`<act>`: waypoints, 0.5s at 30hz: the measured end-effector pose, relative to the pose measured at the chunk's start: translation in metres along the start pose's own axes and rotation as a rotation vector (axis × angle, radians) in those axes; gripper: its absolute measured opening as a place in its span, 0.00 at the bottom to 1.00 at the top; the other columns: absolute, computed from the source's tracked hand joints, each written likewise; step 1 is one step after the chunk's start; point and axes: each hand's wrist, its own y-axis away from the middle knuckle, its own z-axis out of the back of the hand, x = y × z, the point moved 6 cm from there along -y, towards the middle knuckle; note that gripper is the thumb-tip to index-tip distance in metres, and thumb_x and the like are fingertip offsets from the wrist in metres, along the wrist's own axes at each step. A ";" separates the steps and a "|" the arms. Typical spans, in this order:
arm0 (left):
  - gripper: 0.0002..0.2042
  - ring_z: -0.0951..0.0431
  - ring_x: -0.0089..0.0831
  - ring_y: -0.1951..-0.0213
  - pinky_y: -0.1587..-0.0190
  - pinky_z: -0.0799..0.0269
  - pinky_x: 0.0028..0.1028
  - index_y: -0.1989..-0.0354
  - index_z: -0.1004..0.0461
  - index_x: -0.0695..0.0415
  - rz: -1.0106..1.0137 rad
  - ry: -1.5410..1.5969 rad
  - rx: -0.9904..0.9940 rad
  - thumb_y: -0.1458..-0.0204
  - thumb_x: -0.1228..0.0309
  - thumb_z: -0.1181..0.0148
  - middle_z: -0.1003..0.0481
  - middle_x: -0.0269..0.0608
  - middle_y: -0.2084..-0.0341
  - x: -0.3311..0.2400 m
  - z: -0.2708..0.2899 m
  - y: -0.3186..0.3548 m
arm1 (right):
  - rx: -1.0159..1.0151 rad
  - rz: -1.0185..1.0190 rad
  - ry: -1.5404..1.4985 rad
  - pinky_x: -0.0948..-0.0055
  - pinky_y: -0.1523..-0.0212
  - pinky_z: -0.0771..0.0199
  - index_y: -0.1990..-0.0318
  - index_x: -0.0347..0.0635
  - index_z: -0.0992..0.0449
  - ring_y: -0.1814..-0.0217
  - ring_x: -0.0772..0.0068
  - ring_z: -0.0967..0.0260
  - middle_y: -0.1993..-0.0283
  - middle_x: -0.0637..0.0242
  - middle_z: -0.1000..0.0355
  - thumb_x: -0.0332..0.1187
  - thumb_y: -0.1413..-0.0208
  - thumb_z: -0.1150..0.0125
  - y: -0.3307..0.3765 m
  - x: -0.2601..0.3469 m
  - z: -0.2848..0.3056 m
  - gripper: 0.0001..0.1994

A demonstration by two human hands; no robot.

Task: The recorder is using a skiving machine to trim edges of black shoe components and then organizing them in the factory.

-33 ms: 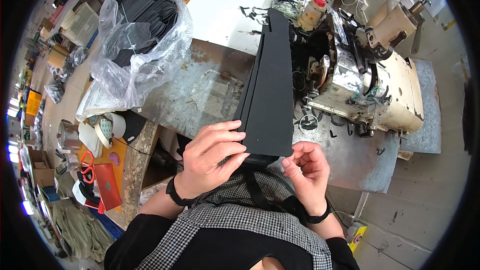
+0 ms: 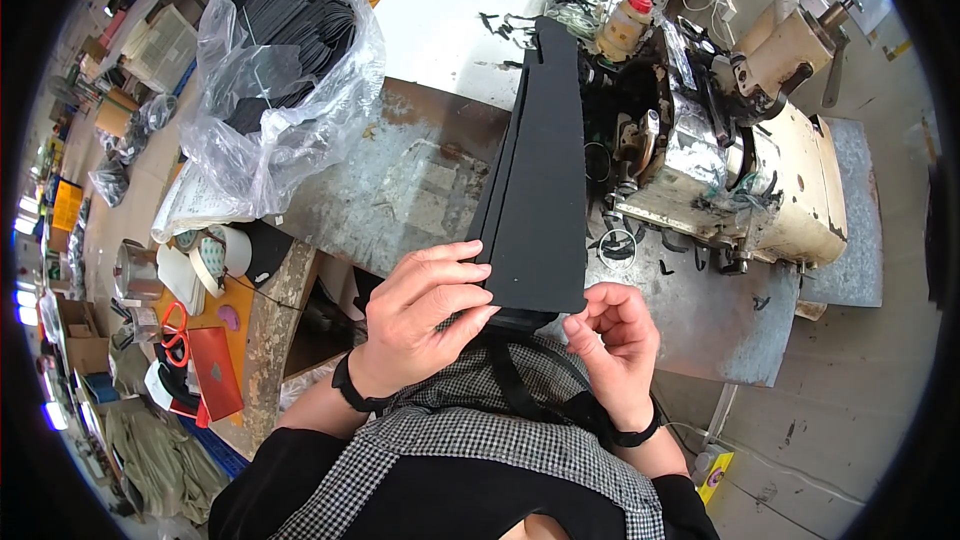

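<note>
A stack of long black flat pieces (image 2: 540, 180) points away from me over the metal worktop, its near end just above my lap. The pieces look like fabric or thin board; I cannot tell which. Along the stack's near left side my left hand (image 2: 425, 310) is closed, fingertips against the edge. My right hand (image 2: 615, 335) pinches at the near right corner of the top piece, thumb and forefinger together. What lies under the stack is hidden.
To the right stands an oily cream industrial machine (image 2: 790, 185), with black scraps around it. A red-tipped bottle (image 2: 625, 28) is behind. At the left, a clear plastic bag (image 2: 350, 90) holds many black pieces. Red scissors (image 2: 175, 335) lie on a side table.
</note>
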 end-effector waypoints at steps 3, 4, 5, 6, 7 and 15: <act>0.11 0.22 0.44 0.55 0.57 0.23 0.34 0.72 0.24 0.60 0.001 0.000 0.000 0.65 0.80 0.29 0.23 0.43 0.67 0.000 0.000 0.001 | -0.008 0.008 -0.001 0.84 0.65 0.32 0.53 0.37 0.32 0.69 0.85 0.33 0.69 0.72 0.29 0.20 0.49 0.37 -0.001 0.001 0.000 0.16; 0.11 0.22 0.44 0.55 0.57 0.23 0.34 0.72 0.24 0.60 0.002 0.001 0.000 0.65 0.80 0.29 0.23 0.43 0.67 0.000 0.000 0.001 | -0.017 0.011 -0.008 0.84 0.65 0.32 0.52 0.37 0.32 0.69 0.85 0.33 0.69 0.72 0.29 0.20 0.49 0.37 -0.001 0.002 0.000 0.17; 0.11 0.22 0.44 0.55 0.57 0.23 0.34 0.72 0.24 0.60 0.002 0.001 0.001 0.65 0.80 0.29 0.23 0.43 0.67 0.001 0.000 0.001 | -0.018 0.011 -0.008 0.84 0.65 0.32 0.52 0.37 0.32 0.69 0.85 0.33 0.69 0.72 0.29 0.20 0.49 0.37 -0.001 0.003 0.000 0.17; 0.11 0.22 0.44 0.55 0.57 0.23 0.34 0.72 0.24 0.60 0.000 0.000 0.001 0.65 0.80 0.29 0.23 0.43 0.67 0.001 0.000 0.001 | -0.027 0.013 -0.007 0.84 0.65 0.32 0.52 0.36 0.32 0.69 0.85 0.33 0.69 0.72 0.29 0.20 0.49 0.37 -0.001 0.004 0.000 0.17; 0.11 0.22 0.44 0.55 0.57 0.23 0.33 0.72 0.24 0.60 0.000 -0.001 0.002 0.65 0.80 0.29 0.23 0.43 0.67 0.001 -0.001 0.001 | -0.035 0.014 -0.005 0.84 0.65 0.32 0.51 0.36 0.32 0.69 0.85 0.33 0.69 0.72 0.29 0.20 0.49 0.37 -0.001 0.004 0.001 0.17; 0.11 0.22 0.45 0.55 0.57 0.23 0.34 0.72 0.24 0.60 0.015 0.005 0.008 0.65 0.81 0.30 0.23 0.43 0.67 0.000 -0.001 0.000 | -0.014 0.021 0.019 0.84 0.64 0.32 0.55 0.36 0.30 0.69 0.85 0.33 0.69 0.73 0.30 0.20 0.49 0.36 0.000 0.001 0.002 0.14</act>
